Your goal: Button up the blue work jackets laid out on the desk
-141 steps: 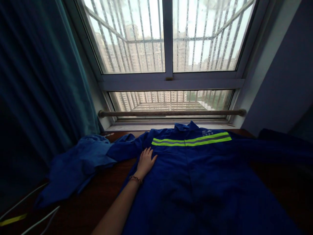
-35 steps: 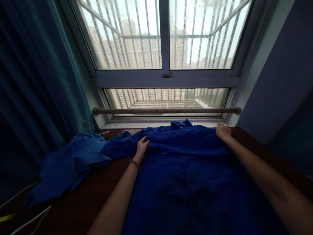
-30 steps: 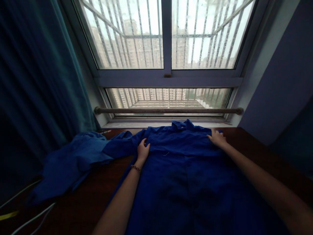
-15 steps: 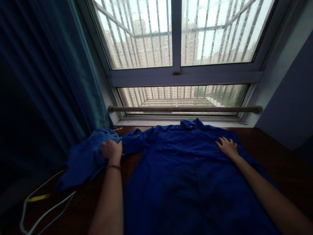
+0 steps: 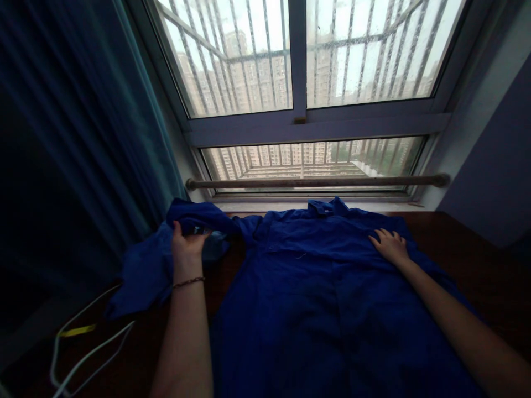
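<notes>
A dark blue work jacket (image 5: 327, 298) lies spread on a dark wooden table (image 5: 468, 249) below the window, collar toward the glass. Its right sleeve is folded over the chest. My right hand (image 5: 389, 246) rests flat on the jacket's right shoulder, fingers spread. My left hand (image 5: 186, 249), with a bead bracelet at the wrist, grips the jacket's left sleeve (image 5: 199, 218) and holds it raised off the table. The sleeve's far end lies bunched to the left.
A white wire hanger (image 5: 83, 348) with a yellow tag lies at the table's near left. A teal curtain (image 5: 83, 138) hangs at the left. A metal rail (image 5: 315, 181) runs along the barred window. A wall stands at the right.
The reflective chest stripe has been covered by the folded right sleeve. My left hand went from the shoulder out to the left sleeve and lifted it. My right hand stayed on the right shoulder.
</notes>
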### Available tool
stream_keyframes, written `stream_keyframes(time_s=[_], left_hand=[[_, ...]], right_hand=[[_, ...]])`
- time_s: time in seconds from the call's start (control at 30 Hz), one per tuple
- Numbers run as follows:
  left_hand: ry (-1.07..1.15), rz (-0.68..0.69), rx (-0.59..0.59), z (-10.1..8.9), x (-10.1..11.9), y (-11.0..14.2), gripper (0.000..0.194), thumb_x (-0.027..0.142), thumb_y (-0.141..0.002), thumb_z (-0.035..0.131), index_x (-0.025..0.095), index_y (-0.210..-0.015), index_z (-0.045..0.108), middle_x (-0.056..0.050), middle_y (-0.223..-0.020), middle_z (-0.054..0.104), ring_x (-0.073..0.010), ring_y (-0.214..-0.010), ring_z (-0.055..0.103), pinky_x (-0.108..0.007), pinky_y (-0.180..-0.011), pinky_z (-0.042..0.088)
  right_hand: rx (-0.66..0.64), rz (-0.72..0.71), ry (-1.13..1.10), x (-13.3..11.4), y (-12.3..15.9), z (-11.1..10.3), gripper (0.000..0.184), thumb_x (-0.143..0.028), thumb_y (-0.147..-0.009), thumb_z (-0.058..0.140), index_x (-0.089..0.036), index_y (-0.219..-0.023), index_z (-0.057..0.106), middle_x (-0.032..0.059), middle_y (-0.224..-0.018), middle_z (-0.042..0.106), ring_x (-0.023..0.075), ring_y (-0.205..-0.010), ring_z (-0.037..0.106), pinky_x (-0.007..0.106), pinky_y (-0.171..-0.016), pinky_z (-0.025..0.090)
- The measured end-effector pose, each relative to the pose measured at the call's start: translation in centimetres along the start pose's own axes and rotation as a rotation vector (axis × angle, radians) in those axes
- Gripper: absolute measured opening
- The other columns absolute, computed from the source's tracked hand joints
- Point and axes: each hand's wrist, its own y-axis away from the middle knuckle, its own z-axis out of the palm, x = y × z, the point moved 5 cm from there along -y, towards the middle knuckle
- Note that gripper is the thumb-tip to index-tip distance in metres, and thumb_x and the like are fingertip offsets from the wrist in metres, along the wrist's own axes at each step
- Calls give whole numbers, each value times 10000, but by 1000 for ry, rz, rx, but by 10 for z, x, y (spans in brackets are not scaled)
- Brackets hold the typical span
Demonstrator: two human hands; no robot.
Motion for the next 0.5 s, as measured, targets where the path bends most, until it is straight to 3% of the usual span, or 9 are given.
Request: stream_keyframes(time_s=[0.07, 0.17, 0.23, 0.37, 0.43, 0.5], left_hand=[[189, 51, -71, -3, 10, 4, 464, 559, -803, 267, 216, -1044, 468, -75, -1029, 563, -228, -966, 538, -470, -811, 430], [186, 240, -84, -19, 26, 7, 517, 525, -825, 126, 183, -1109, 390, -82, -1070, 536, -221, -1000, 520, -448, -825, 420], [109, 361, -16, -38, 36, 4, 495, 450, -828, 63, 172, -1143, 324, -78, -1135, 501, -214, -1045, 498, -427, -832, 419], [13, 485, 240, -76, 57, -4, 431, 285, -795, 67, 155, -1145, 284, -79, -1299, 365, -181, -1164, 403, -367, -869, 412], [-108, 513, 285, -78, 68, 0, 436, 275, -797, 64, 152, -1142, 300, -82, -1289, 380, -189, -1170, 396, -369, -847, 428], [-283, 522, 246, -64, 77, 11, 456, 324, -823, 43, 167, -1126, 346, -68, -1176, 488, -203, -1096, 464, -377, -793, 454]], right_hand=[[4, -3, -5, 0, 0, 1, 528, -554, -822, 284, -248, -1219, 449, 49, -1290, 418, 326, -1146, 325, 510, -909, 269], [10, -3, -5, 1, 0, 1, 527, -553, -822, 285, -246, -1215, 453, 51, -1290, 418, 327, -1145, 327, 512, -907, 270], [10, -5, -6, 0, 0, 1, 527, -551, -822, 288, -243, -1216, 453, 53, -1288, 421, 328, -1148, 325, 511, -909, 268], [5, -4, -13, -1, 1, -1, 525, -545, -826, 287, -240, -1222, 448, 50, -1294, 416, 327, -1154, 322, 507, -915, 267], [-9, 3, -8, -1, 1, -1, 521, -540, -826, 293, -240, -1222, 448, 45, -1297, 413, 329, -1159, 315, 509, -918, 264], [-26, 11, -9, -1, 2, -2, 516, -535, -827, 299, -236, -1219, 452, 47, -1297, 414, 332, -1159, 314, 519, -919, 260]])
